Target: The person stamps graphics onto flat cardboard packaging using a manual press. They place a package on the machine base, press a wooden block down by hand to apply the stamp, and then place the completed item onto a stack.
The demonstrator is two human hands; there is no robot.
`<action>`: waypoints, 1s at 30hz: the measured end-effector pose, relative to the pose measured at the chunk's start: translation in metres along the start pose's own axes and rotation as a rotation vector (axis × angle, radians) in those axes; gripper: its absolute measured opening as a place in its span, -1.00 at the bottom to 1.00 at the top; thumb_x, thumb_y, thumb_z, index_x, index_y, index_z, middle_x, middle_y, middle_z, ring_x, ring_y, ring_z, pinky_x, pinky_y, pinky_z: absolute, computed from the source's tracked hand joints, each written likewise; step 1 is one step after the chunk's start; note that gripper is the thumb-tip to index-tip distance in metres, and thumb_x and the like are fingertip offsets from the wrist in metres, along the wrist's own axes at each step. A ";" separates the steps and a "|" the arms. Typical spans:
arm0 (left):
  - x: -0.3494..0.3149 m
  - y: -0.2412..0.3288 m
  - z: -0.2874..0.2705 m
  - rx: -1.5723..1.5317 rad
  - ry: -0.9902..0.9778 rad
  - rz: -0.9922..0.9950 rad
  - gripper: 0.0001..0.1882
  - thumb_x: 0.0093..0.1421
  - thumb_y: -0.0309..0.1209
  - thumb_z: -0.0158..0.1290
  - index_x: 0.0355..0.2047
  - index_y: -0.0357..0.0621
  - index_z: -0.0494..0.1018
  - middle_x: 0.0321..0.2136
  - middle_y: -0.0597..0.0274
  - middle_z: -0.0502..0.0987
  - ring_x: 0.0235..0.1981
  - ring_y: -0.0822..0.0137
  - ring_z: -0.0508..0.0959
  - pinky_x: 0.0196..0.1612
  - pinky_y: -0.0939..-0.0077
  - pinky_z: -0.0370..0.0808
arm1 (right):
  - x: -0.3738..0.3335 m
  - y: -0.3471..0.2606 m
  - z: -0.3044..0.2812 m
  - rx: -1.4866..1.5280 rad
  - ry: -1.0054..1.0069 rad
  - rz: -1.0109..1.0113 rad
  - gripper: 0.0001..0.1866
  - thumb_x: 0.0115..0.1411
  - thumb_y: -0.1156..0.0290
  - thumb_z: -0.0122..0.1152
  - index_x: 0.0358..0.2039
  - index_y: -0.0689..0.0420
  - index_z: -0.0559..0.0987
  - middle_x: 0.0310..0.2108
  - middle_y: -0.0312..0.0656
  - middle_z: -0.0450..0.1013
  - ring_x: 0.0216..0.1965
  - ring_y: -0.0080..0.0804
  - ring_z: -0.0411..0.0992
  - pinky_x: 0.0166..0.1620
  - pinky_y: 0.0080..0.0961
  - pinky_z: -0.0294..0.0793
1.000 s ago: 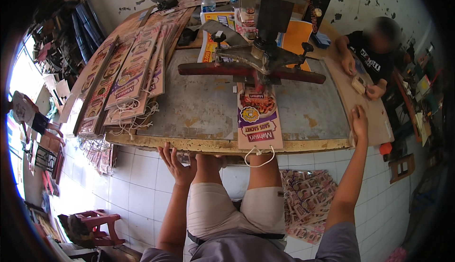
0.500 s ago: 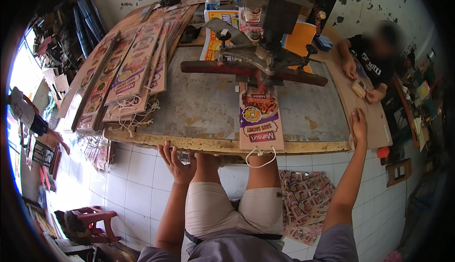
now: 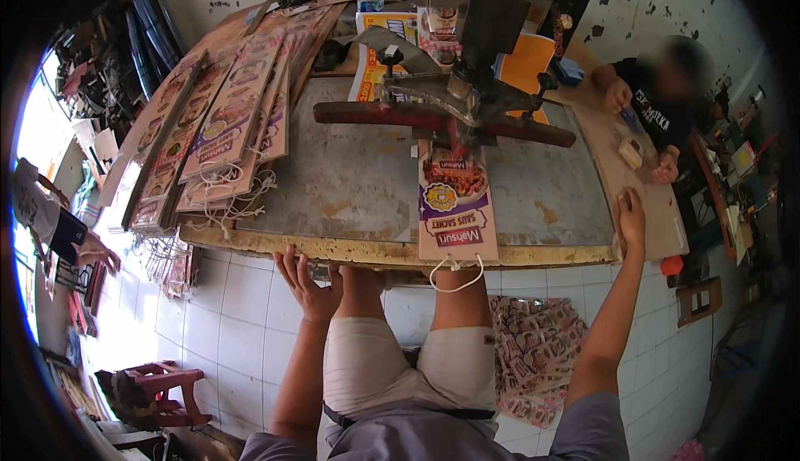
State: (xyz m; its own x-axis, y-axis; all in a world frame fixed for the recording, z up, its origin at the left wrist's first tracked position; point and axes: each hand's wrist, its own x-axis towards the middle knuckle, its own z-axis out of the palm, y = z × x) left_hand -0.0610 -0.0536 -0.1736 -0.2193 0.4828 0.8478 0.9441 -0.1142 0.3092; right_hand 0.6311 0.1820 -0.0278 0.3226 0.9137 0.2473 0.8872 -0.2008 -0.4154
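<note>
My left hand (image 3: 308, 293) rests against the worn wooden front edge (image 3: 375, 250) of the work table, fingers spread and holding nothing. At the table's right-hand corner, my right hand (image 3: 631, 221) lies with its fingers stretched along the edge, also without anything in it. Between them a long printed cardboard strip (image 3: 457, 202) lies on the grey metal plate (image 3: 358, 186). Its far end passes beneath the red-edged bar (image 3: 375, 116) of a heavy press. A white cord loop (image 3: 461, 284) hangs from its near end, over the table's edge.
Stacks of similar corded printed strips (image 3: 229, 119) cover the table's left side. More printed pieces (image 3: 537, 348) lie on the tiled floor. At the right, a co-worker (image 3: 658, 102) sits by a small tan block (image 3: 631, 155). A red stool (image 3: 171, 394) stands lower left.
The co-worker's hands have come off the tan block, and one is raised with something blue. A person at far left has shifted. My hands stay in place.
</note>
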 end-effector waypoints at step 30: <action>-0.003 -0.005 0.003 0.004 0.019 -0.012 -0.13 0.23 -0.37 0.31 0.49 -0.07 0.14 0.51 -0.18 0.21 0.56 -0.54 0.07 0.53 -0.55 0.09 | -0.006 -0.007 -0.002 0.038 0.025 -0.020 -0.39 0.59 0.04 0.08 0.49 0.12 0.45 0.57 0.02 0.28 0.56 0.04 0.24 0.57 -0.17 0.19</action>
State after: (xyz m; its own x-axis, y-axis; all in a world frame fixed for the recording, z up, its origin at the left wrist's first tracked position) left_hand -0.0642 -0.0522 -0.1784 -0.2352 0.4677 0.8520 0.9424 -0.1047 0.3176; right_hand 0.6235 0.1772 -0.0245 0.3141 0.9079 0.2776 0.8804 -0.1690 -0.4432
